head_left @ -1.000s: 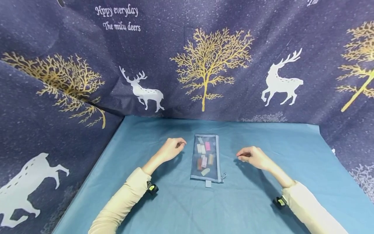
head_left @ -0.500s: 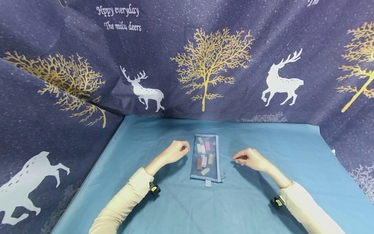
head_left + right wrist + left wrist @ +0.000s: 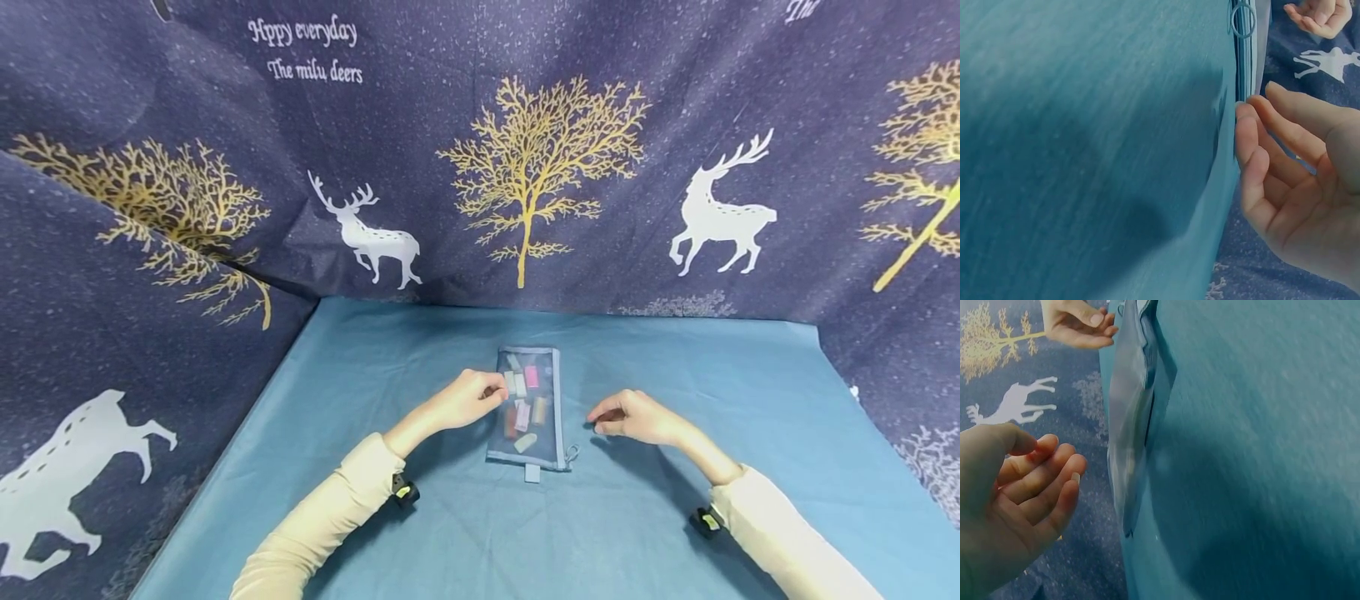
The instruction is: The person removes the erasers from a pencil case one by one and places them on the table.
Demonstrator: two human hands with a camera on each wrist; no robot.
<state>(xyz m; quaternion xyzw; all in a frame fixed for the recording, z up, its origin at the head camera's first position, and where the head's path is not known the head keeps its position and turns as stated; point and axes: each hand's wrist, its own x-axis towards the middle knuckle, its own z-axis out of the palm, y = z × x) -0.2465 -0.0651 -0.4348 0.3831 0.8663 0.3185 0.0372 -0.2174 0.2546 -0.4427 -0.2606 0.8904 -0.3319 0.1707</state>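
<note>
A flat blue mesh zip pouch [image 3: 551, 446] lies on the table with several small blocks inside, among them a pink block [image 3: 532, 377]. Its zip runs down the right side to a ring pull [image 3: 572, 452]. My left hand [image 3: 468, 398] hovers over the pouch's left edge, fingers loosely bent and holding nothing; the left wrist view shows a gap between this hand [image 3: 1019, 500] and the pouch [image 3: 1127, 419]. To the right of the pouch, my right hand [image 3: 637, 417] hangs above the cloth. Its fingers [image 3: 1257, 169] are relaxed, with nothing in them.
A blue cloth [image 3: 465, 533] covers the table. Behind and to the left hangs a dark blue curtain [image 3: 600, 50] printed with white deer and golden trees. Each sleeve cuff has a black wrist camera [image 3: 406, 492] beneath it.
My left hand has moved right, from beside the pouch to over its left edge. My right hand has shifted a little left, nearer the pouch. The pouch has stayed in place.
</note>
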